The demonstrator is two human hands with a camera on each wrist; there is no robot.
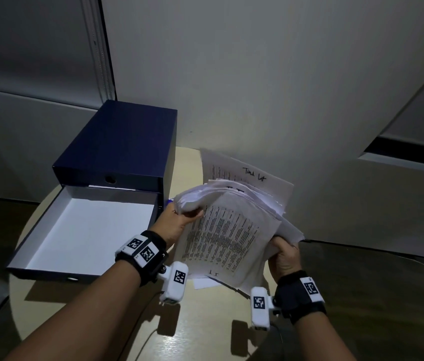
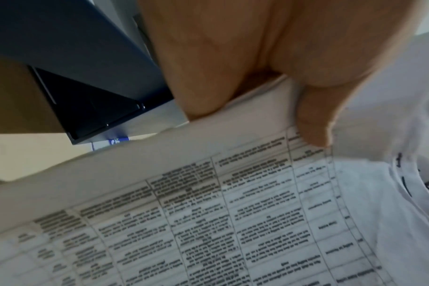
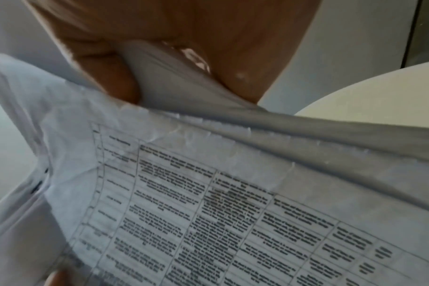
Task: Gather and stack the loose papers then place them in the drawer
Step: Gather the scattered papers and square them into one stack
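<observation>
The ragged stack of papers [image 1: 231, 230] is gripped above the table [image 1: 205, 321] by the left hand [image 1: 177, 225] and right hand [image 1: 283, 259], fingers curled round its edges, beside the open drawer [image 1: 88, 230].

Bare forearms, black wristbands [image 1: 151, 254] — white tagged cameras [image 1: 175, 285]

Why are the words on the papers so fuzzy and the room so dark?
In the head view the light is dim, the arms cast hard shadows on the table and the walls curve from the wide lens; in both wrist views the papers sit very close and look smeared, so the print is unreadable.
</observation>
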